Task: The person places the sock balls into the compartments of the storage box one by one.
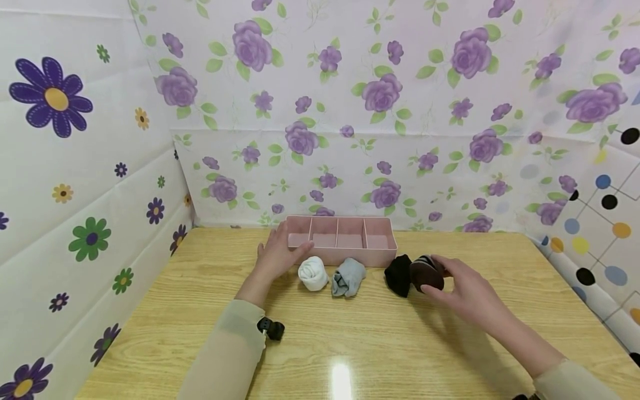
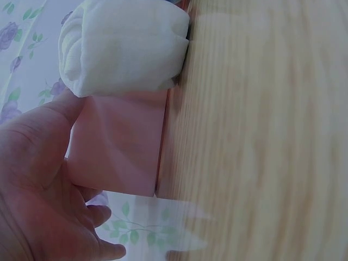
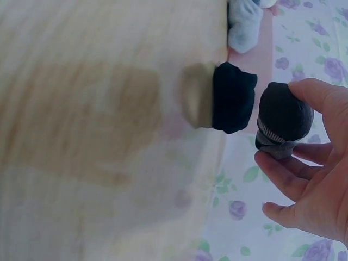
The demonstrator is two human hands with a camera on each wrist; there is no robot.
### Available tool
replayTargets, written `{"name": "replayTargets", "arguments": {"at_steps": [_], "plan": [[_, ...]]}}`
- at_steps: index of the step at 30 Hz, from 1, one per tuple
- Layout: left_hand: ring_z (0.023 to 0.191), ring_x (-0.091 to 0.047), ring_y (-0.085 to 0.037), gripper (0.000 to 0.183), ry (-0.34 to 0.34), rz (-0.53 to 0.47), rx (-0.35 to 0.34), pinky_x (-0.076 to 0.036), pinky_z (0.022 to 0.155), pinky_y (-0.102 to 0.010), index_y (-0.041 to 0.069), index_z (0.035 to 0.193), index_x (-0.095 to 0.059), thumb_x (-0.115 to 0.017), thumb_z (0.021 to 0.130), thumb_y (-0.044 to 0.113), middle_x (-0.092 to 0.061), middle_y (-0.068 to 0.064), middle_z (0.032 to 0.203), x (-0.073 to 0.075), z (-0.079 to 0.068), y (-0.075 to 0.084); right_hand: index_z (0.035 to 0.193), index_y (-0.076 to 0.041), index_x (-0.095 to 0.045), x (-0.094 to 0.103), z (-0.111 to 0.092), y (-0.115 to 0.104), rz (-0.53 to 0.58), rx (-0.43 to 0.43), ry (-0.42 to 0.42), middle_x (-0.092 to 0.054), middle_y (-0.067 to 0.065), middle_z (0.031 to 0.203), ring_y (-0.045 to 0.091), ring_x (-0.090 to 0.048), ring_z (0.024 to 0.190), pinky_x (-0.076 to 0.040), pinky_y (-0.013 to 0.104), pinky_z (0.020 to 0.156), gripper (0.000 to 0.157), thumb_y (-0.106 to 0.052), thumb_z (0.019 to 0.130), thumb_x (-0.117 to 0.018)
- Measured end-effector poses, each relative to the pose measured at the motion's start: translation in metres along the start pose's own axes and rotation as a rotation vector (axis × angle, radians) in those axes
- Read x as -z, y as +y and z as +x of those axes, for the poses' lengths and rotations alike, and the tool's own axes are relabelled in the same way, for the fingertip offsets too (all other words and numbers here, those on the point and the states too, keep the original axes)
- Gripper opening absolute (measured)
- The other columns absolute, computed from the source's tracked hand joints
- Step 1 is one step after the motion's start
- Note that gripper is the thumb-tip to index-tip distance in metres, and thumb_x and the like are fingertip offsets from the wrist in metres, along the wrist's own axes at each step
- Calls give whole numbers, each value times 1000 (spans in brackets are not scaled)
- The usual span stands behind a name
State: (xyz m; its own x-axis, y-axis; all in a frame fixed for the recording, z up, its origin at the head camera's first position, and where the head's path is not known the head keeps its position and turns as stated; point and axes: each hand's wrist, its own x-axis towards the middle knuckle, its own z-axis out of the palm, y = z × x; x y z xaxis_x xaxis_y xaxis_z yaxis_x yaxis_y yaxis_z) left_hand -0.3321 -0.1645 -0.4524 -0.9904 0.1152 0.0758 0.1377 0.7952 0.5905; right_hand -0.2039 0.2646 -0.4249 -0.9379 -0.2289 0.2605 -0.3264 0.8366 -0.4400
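1. at far left, we see a white wall cloth printed with purple, green and yellow flowers; behind everything runs a back cloth with purple roses and green leaves.
2. below them we find a light wood-grain table, with a bright patch of reflected light near its front edge.
3. the left hand comes from a beige sleeve with a small black device at the cuff. its fingers are extended along the left end of the box, and its thumb reaches across the front, near the white roll; we cannot tell how firmly it presses.
4. the pink box stands at the back of the table, its four compartments side by side in one row.
5. in front of the box's left part sits a white cloth roll, coiled and rounded.
6. just right of it lies a light grey cloth roll, looser in shape.
7. further right, by the box's right front corner, a black cloth roll rests on the table.
8. next comes a dark brown cloth roll with a striped band, lifted off the table; the right wrist view shows a gap between it and the black one.
9. the right hand pinches that brown roll between thumb and fingers, well apart from the left hand.
10. at far right, we see a white cloth with coloured dots and thin lines.
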Motion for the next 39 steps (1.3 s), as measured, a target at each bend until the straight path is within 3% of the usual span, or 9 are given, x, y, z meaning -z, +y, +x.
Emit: {"name": "replayTargets", "arguments": {"at_steps": [6,17,26,39], "plan": [[168,-8,-44,108,9,-4,-1,-4,128,-78,5,177,-10,-63,106,66,-14,-20,183,1,-1,-1,153,-5,-61,2,14,-7,0,29,20,-74,12,123,35,-71,113,-58,62,89,68,-43,101,-83],[169,-7,-43,112,7,-6,12,-3,128,-77,5,178,-8,-61,104,72,-12,-19,184,-2,3,-7,154,-6,-61,2,43,-20,37,44,22,-72,16,130,37,-68,118,-56,64,95,66,-42,103,-82],[169,-8,-42,112,6,-8,15,-5,128,-78,5,178,-9,-61,104,72,-13,-19,183,2,-2,-2,161,1,-51,-1,65,-26,18,-2,14,-62,28,145,48,-64,127,-54,68,99,78,-45,104,-78],[168,-10,-44,109,17,-5,11,-6,126,-80,4,177,-11,-63,105,67,-17,-20,183,0,-1,0,161,1,-51,-5,88,-30,48,1,2,-62,26,141,45,-64,126,-54,65,98,75,-40,105,-79]]}}
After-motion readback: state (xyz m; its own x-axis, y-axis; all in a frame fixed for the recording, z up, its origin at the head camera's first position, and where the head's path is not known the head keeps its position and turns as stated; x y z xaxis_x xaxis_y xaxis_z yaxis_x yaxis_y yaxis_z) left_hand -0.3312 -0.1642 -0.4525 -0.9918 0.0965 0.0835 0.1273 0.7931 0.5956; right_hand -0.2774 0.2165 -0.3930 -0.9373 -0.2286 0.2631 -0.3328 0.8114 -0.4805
